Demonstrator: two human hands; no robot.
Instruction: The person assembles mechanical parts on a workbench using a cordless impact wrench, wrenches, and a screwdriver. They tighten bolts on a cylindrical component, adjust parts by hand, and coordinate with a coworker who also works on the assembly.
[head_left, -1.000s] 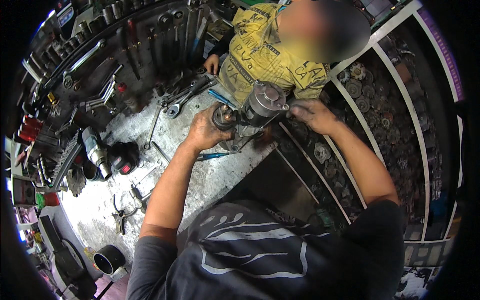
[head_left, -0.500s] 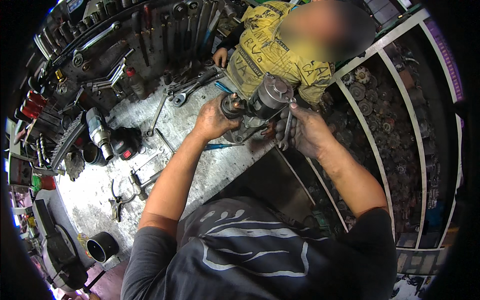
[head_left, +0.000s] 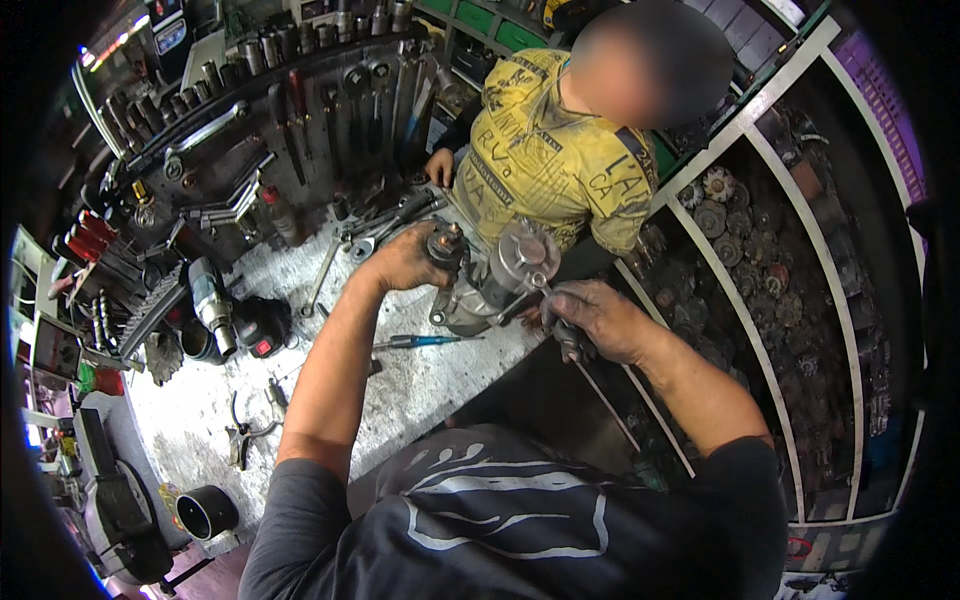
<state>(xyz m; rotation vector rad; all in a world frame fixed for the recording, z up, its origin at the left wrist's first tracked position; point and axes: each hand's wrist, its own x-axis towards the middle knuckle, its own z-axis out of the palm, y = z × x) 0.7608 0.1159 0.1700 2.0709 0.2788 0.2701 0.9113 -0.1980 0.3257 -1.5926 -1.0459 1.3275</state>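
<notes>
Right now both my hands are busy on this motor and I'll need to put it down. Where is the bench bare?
The widest bare patch of the workbench lies near you, below the blue-handled screwdriver and right of the pliers. The back is crowded: wrenches, the black power tool. Your left hand and right hand flank the motor.

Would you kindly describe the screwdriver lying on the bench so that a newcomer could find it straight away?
Start at the grimy grey workbench and find the metal motor unit held by the left hand. Just below that hand, beside the person's left forearm, lies the screwdriver. Its bright blue handle sets it apart from the dull steel spanners farther back.
</notes>
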